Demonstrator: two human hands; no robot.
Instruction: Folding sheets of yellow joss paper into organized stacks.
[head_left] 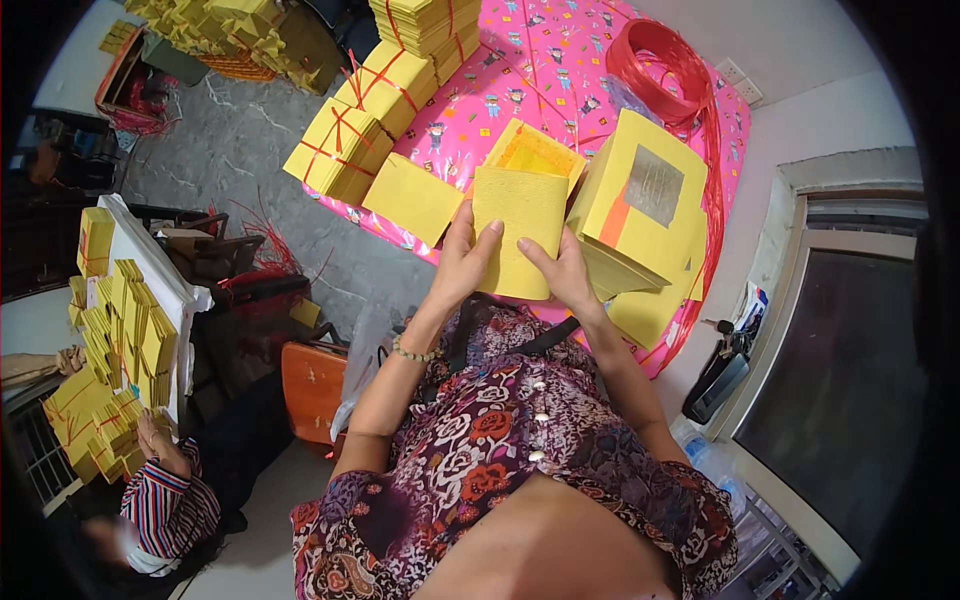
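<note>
A piece or thin stack of coarse yellow paper (522, 205) is held upright in front of me at the near edge of the pink table. My left hand (466, 258) grips its left side, thumb on the front face. On the other side my right hand (562, 270) pinches it the same way; the fingers behind are hidden. Just behind lies yellow paper with an orange-printed face (540, 150). To the right stands a tall stack of yellow paper (610, 205) with a silvery square and an orange strip on top. A flat yellow sheet (412, 200) lies to the left.
Bundles tied with red string (340, 150) line the table's left edge. A coil of red plastic strapping (655, 75) sits at the far right of the pink tablecloth (470, 120). At left, a co-worker in a striped sleeve (175, 505) touches yellow bundles near a white table (180, 290). An orange stool (312, 390) stands nearby.
</note>
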